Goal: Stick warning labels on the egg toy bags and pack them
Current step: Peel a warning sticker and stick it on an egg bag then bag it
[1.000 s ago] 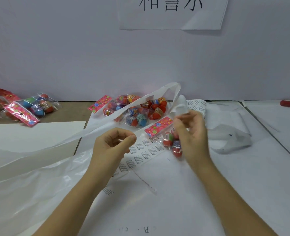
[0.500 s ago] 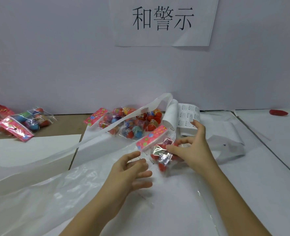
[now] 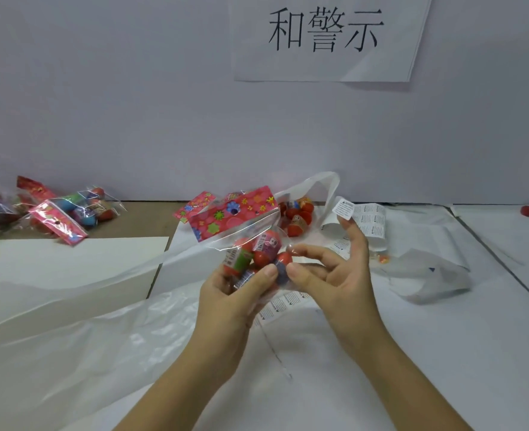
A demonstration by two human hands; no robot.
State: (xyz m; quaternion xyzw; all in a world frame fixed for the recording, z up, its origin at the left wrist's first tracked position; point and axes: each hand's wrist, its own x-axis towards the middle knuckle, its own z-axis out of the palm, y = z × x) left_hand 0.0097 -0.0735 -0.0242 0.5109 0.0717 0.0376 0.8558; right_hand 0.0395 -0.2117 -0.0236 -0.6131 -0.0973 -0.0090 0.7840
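One egg toy bag in hand, centre of frame, lifted off the bench — clear film, pink flowered header card uppermost, several eggs inside.

Left hand: fingers and thumb curled round the lower part of the bag, gripping it.

Right hand: thumb and one finger pinch the bag's right edge. Another finger is raised with one warning label clinging to its tip, not yet on the film.

Label strip: right of centre, printed labels remaining, on the bench just behind the right hand.

Second heap: more bags behind the held one. Whether they are labelled cannot be told.

Third heap: upper left of the frame, well apart from the hands.

Large clear sack: lower left, limp, spread over the bench — judged to be the packing bag. Nothing shows inside it.

Progress, as judged: early to middle. One label is peeled; sticking it on this bag is left, then packing. Both heaps suggest many bags remain.
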